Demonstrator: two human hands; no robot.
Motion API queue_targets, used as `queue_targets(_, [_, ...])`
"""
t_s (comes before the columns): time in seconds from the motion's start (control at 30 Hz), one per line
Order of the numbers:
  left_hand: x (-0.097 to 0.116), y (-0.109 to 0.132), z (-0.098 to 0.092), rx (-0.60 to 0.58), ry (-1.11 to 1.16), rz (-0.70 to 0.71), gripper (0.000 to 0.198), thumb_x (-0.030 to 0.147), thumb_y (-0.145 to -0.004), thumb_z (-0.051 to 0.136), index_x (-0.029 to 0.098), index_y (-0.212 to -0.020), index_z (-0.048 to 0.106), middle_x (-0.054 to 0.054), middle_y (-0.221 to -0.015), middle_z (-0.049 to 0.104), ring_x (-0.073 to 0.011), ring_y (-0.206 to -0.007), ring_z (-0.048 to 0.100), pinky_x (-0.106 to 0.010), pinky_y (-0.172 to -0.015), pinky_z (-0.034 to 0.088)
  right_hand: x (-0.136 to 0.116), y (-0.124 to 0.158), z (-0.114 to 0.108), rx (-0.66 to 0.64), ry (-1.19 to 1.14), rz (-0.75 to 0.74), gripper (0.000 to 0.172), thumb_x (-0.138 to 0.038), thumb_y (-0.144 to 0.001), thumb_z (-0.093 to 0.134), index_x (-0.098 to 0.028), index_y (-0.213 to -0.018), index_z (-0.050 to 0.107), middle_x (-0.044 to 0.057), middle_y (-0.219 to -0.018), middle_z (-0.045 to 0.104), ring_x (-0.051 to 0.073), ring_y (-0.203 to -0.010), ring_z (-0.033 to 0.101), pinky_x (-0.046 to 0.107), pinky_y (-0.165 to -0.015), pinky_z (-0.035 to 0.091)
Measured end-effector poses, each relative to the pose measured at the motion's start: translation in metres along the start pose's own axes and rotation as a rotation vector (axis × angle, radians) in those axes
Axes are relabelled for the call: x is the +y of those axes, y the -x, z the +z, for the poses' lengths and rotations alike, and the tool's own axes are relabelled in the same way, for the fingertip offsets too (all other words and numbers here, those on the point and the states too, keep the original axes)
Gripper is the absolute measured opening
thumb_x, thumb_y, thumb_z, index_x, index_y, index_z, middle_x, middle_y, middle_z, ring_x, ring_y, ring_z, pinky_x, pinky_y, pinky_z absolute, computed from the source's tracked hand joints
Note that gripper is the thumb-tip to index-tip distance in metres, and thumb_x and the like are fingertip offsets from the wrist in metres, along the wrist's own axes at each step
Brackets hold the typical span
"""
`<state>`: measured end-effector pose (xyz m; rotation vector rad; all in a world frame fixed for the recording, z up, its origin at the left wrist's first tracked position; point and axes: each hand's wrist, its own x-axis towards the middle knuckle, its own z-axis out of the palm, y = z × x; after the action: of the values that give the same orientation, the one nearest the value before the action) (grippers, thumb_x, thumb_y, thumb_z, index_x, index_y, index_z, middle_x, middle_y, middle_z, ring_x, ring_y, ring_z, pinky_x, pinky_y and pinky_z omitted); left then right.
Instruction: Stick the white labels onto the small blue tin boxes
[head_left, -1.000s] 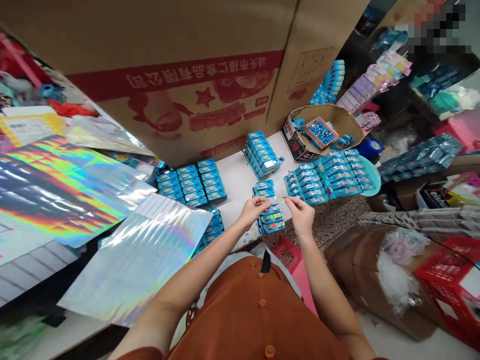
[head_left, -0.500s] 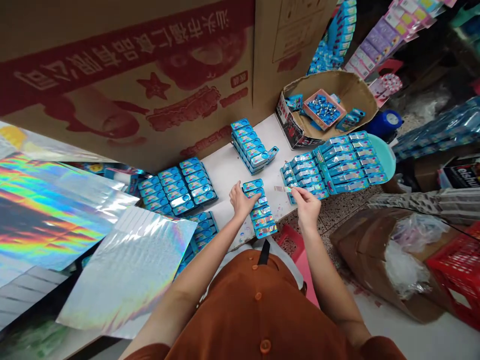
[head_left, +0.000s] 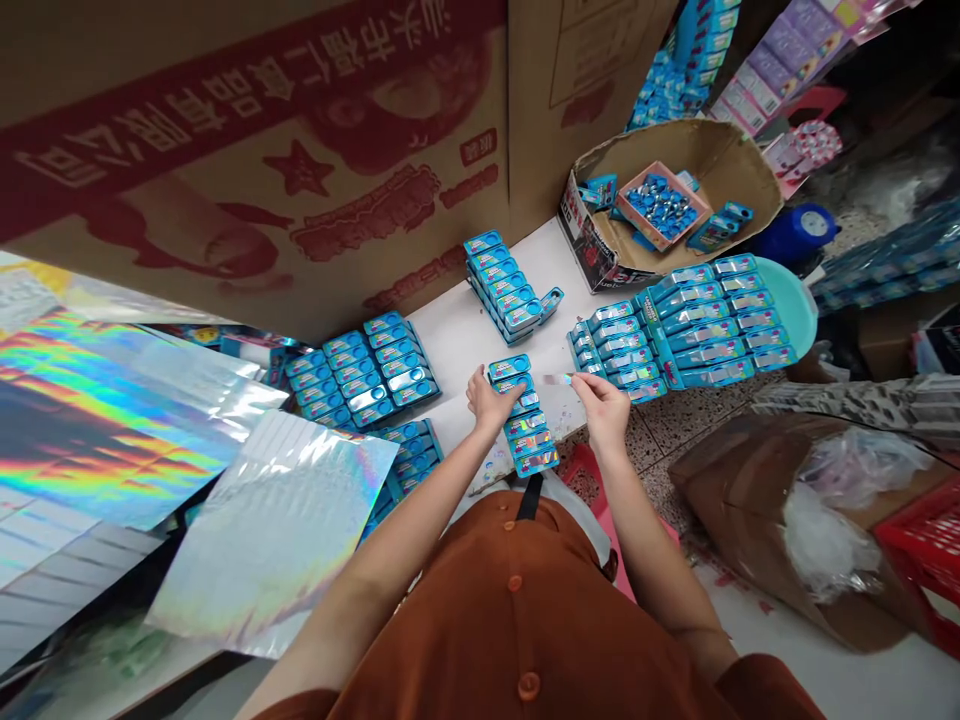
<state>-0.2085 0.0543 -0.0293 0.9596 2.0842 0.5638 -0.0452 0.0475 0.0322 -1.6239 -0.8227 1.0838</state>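
The left hand [head_left: 490, 402], fingers spread, rests on a short overlapping row of small blue rectangular cases [head_left: 526, 425] on the white table [head_left: 457, 350], while the right hand [head_left: 604, 412] pinches a thin shiny strip [head_left: 559, 380], and longer, fuller rows of matching cases [head_left: 675, 335] lie beside them.

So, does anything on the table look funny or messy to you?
Yes, one small blue pack sits crooked at the end of the middle stack. It is turned sideways and pokes out, while the other packs lie in neat overlapping rows.

Overlapping blue tins [head_left: 529, 440] lie beside a pinched foil strip [head_left: 556, 379].
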Motion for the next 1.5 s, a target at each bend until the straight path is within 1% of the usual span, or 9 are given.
queue_targets(0.1, [-0.004,0.017,-0.011,0.143,0.014,0.200,0.086,0.049,-0.064,0.075,0.020,-0.134,0.033,-0.015,-0.137,0.041,-0.0312,-0.131,0.033,-0.045,-0.107,0.027,0.001,0.003,0.006,-0.026,-0.006,0.023,0.029,-0.041,-0.066,0.072,-0.017,-0.082,0.074,0.004,-0.081,0.073,0.018,-0.073,0.065,0.032,-0.072,0.052])
queue_targets(0.2, [-0.002,0.033,-0.022,0.196,0.066,0.357,0.055,0.048,-0.076,0.064,0.021,-0.122,0.048,-0.011,-0.122,0.054,-0.0255,-0.119,0.046,-0.040,-0.104,0.031,0.003,0.004,0.011,-0.050,-0.015,0.043,0.029,-0.041,-0.065,0.073,-0.017,-0.082,0.074,0.005,-0.082,0.073,0.019,-0.074,0.066,0.032,-0.072,0.052])
queue_targets(0.3, [0.003,0.037,-0.023,0.040,0.176,0.360,0.029,0.045,-0.084,0.055,0.022,-0.101,0.062,-0.006,-0.099,0.064,-0.0211,-0.099,0.057,-0.037,-0.096,0.038,0.005,0.004,0.016,-0.093,-0.015,0.052,0.029,-0.041,-0.066,0.072,-0.017,-0.081,0.074,0.005,-0.082,0.074,0.019,-0.076,0.066,0.032,-0.074,0.052])
queue_targets(0.47, [0.009,0.027,-0.011,-0.221,0.520,0.236,0.027,0.041,-0.078,0.063,0.017,-0.090,0.066,-0.005,-0.088,0.067,-0.0159,-0.080,0.059,-0.029,-0.078,0.046,0.007,0.001,0.024,-0.145,-0.027,0.052,0.028,-0.040,-0.066,0.072,-0.017,-0.081,0.074,0.005,-0.083,0.074,0.020,-0.079,0.066,0.032,-0.075,0.052])
queue_targets(0.6, [0.010,0.021,-0.010,-0.252,0.658,0.138,0.022,0.036,-0.073,0.066,0.015,-0.080,0.064,-0.003,-0.078,0.066,-0.0136,-0.071,0.057,-0.026,-0.071,0.046,0.011,-0.005,0.027,-0.149,-0.041,0.043,0.029,-0.041,-0.066,0.072,-0.017,-0.081,0.075,0.004,-0.083,0.074,0.019,-0.078,0.066,0.031,-0.075,0.052])
queue_targets(0.87, [0.009,0.013,-0.021,-0.172,0.490,0.141,0.015,0.031,-0.078,0.057,0.016,-0.080,0.060,-0.002,-0.077,0.063,-0.0134,-0.073,0.057,-0.025,-0.070,0.045,0.034,-0.016,0.031,-0.148,-0.076,0.075,0.028,-0.041,-0.065,0.071,-0.017,-0.080,0.074,0.004,-0.083,0.073,0.018,-0.079,0.065,0.031,-0.077,0.050])
queue_targets(1.07, [-0.001,0.005,-0.018,-0.106,0.334,0.129,0.014,0.031,-0.079,0.057,0.017,-0.081,0.060,-0.002,-0.076,0.062,-0.0145,-0.071,0.057,-0.026,-0.068,0.045,0.054,-0.025,0.034,-0.175,-0.075,0.169,0.025,-0.038,-0.059,0.073,-0.017,-0.073,0.074,0.003,-0.075,0.073,0.017,-0.074,0.064,0.030,-0.074,0.050])
queue_targets(1.27, [-0.007,0.005,-0.016,0.015,0.141,0.229,0.017,0.034,-0.082,0.054,0.019,-0.082,0.060,-0.002,-0.076,0.064,-0.0157,-0.069,0.058,-0.029,-0.073,0.045,0.058,-0.030,0.042,-0.180,-0.175,0.304,0.026,-0.035,-0.055,0.076,-0.016,-0.072,0.073,0.003,-0.070,0.071,0.015,-0.069,0.062,0.028,-0.069,0.047])
queue_targets(1.5, [-0.002,0.017,-0.012,0.078,-0.008,0.306,0.017,0.034,-0.087,0.049,0.020,-0.084,0.059,-0.003,-0.078,0.064,-0.0179,-0.074,0.058,-0.032,-0.079,0.042,0.062,-0.034,0.041,-0.209,-0.215,0.378,0.023,-0.034,-0.054,0.075,-0.016,-0.068,0.071,0.002,-0.069,0.070,0.011,-0.062,0.056,0.024,-0.063,0.043])
